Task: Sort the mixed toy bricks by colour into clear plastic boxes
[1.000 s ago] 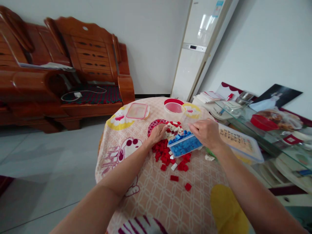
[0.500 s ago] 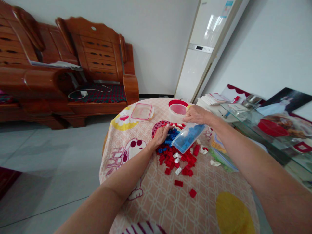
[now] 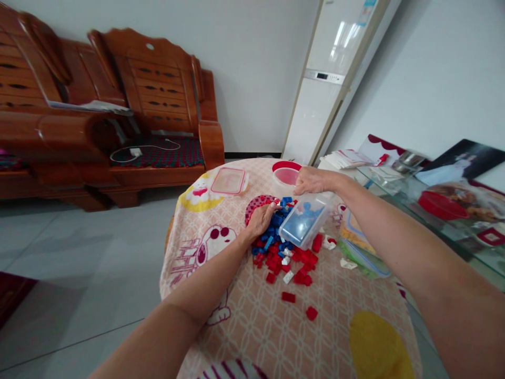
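Note:
My right hand grips a clear plastic box and holds it tipped steeply over the table. Blue bricks spill from it onto a heap of red bricks with a few white ones mixed in. My left hand rests cupped against the left side of the heap, fingers curled on the bricks. Two loose red bricks lie nearer to me on the patterned tablecloth.
A round clear tub with a red lid and a flat pink box lid sit at the table's far side. Another lidded container lies right of the heap. A wooden sofa stands left, a glass shelf right.
My right hand lifted the clear box and tipped it further. Blue bricks poured out onto the red heap. My left hand stayed against the pile.

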Demonstrator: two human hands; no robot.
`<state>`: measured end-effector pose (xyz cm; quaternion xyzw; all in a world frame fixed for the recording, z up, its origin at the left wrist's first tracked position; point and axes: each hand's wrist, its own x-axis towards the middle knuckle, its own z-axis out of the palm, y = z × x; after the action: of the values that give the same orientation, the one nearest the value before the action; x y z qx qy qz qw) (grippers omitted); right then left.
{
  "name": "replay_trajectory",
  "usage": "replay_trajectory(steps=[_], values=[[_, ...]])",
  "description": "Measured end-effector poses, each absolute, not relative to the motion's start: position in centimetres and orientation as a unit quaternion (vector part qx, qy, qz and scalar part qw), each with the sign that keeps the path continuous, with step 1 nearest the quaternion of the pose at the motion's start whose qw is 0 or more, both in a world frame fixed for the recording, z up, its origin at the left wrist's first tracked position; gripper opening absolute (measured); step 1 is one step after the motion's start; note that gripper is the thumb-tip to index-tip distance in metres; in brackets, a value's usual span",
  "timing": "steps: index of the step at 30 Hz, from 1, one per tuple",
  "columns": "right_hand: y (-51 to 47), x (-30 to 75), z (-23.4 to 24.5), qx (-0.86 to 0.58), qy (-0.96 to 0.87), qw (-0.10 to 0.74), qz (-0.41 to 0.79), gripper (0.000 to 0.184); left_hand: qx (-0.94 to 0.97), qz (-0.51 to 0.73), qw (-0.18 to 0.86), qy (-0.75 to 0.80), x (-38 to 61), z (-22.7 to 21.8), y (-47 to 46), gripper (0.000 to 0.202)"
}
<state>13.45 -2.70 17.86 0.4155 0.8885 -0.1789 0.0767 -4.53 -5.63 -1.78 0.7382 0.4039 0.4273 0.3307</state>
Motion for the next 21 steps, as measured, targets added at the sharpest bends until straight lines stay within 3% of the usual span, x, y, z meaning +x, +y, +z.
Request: replay_trajectory(steps=[16, 21], values=[[-4.2, 13.7, 18.5, 0.481, 0.852, 0.115, -0.17, 0.041, 0.731, 0.44, 0.338, 0.397, -4.5, -1.8, -5.7, 0.068], [-4.5, 14.1, 18.6, 0.506, 0.842, 0.072, -0.171, 0.042, 0.733, 0.434, 0.345, 0.394, -4.6, -1.7, -5.7, 0.068]])
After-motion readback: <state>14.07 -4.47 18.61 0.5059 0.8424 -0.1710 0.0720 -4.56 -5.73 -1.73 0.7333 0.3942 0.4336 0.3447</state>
